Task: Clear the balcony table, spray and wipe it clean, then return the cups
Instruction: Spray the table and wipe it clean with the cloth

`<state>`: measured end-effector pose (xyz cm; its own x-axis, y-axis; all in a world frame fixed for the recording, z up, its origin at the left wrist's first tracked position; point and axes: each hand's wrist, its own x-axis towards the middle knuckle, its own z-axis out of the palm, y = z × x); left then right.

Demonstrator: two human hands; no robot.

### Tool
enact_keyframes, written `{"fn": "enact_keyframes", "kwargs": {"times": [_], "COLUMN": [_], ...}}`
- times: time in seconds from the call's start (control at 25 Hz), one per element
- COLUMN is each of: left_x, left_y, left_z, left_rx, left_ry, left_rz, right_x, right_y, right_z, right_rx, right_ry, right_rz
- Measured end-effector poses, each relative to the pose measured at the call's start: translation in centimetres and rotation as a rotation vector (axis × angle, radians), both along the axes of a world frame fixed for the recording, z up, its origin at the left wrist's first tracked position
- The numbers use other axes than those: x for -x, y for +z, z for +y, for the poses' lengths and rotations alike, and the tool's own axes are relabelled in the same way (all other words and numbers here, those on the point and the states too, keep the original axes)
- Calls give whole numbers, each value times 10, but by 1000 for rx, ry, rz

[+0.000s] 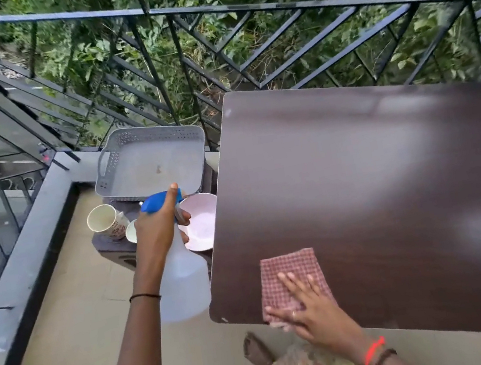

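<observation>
Pressing a cloth [290, 273] on the worktop [378, 190], the right hand [310, 311] is lying with grip spread; the left hand [157, 229] is clutching a spray bottle [182, 279] in its grip.

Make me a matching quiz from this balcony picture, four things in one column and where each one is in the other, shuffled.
Things:
1. bottle
2. cloth
3. tray
4. bowl

Places:
A. on the table, under the right hand
B. far end of the stand, by the railing
C. held in the left hand
D. on the stand, right beside the table edge

Pairs: 1-C, 2-A, 3-B, 4-D
</observation>
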<state>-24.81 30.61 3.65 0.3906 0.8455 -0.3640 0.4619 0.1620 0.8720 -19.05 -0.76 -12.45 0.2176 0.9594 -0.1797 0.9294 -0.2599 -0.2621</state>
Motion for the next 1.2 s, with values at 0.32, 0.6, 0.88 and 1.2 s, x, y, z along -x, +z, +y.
{"fn": "enact_keyframes", "kwargs": {"times": [0.32, 0.6, 0.88, 1.2], "left_x": [3, -16, -48, -88], "left_y": [8, 5, 7, 2], "left_z": [18, 37, 65, 88], "left_rx": [-43, -10, 14, 22], "left_ry": [30, 57, 114, 122], "left_rz": [14, 10, 11, 72], "right_x": [-93, 5, -36, -238], "right_y": [16, 5, 4, 10], "right_z": [90, 158, 59, 208], "right_rx": [79, -16, -109, -22], "right_ry": [-348, 99, 223, -222], "right_rz": [49, 110, 64, 87]}}
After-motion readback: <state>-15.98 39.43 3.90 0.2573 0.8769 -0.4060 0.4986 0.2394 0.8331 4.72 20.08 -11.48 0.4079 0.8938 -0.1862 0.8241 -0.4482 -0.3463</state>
